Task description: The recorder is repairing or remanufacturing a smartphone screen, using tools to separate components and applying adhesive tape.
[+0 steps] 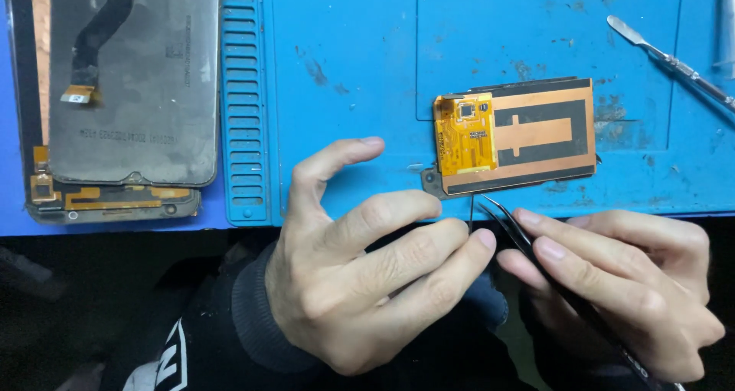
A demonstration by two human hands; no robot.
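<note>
My right hand (620, 284) grips black tweezers (509, 226) whose tips point up toward the front edge of a small copper-and-black flat part (536, 135) with an orange flex circuit (465, 135) on its left end. My left hand (360, 261) hovers just left of the tweezers, fingers spread and holding nothing; its index finger reaches toward the part's lower left corner. The part lies flat on the blue work mat (367, 77).
A phone screen assembly (130, 85) lies face down at the upper left, with a black flex cable and orange connectors. A metal spatula tool (666, 58) lies at the upper right. The mat has a ribbed slot strip (245, 100). The mat's front edge runs just above my hands.
</note>
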